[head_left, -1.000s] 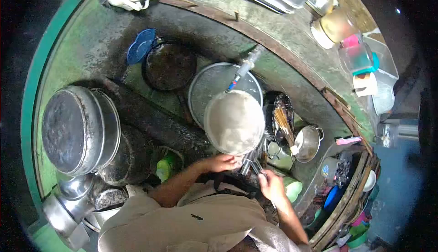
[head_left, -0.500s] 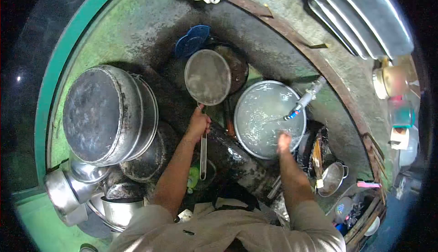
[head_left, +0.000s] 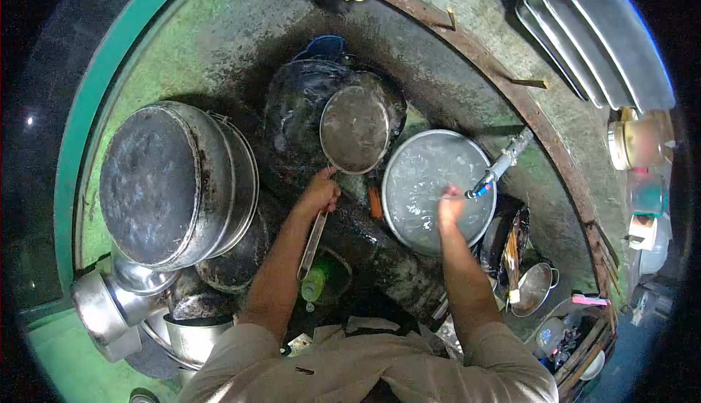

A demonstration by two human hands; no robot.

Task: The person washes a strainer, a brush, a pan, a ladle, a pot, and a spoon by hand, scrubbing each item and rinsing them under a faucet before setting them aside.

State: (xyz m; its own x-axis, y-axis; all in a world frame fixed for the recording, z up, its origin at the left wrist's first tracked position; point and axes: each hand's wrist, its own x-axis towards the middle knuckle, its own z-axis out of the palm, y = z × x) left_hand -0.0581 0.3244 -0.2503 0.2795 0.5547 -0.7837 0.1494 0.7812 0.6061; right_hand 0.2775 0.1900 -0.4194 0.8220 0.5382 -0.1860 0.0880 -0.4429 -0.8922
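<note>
My left hand (head_left: 319, 193) is closed around the handle of a long-handled round pan (head_left: 355, 131), its grey face turned up. This pan is held in front of a darker pan (head_left: 394, 104), which it partly hides. My right hand (head_left: 450, 204) is over the large metal basin (head_left: 388, 184) full of water, close to the tap's blue-tipped outlet (head_left: 478, 190). Its fingers are blurred, so I cannot make out whether they hold anything. Left of the held pan, a dark, wet round surface (head_left: 296, 104) glistens.
Large blackened pots (head_left: 153, 184) lie on their sides at the left, above several metal pots (head_left: 193, 341). A blue plastic item (head_left: 325, 47) is at the back. Right of the basin are a small two-handled pan (head_left: 533, 288) and a low ledge (head_left: 562, 136). Metal trays (head_left: 606, 38) lean beyond.
The held pan has shifted right and its handle has swung left at the lower end. My right hand has risen toward the tap outlet. Wet streaks now show on the dark surface.
</note>
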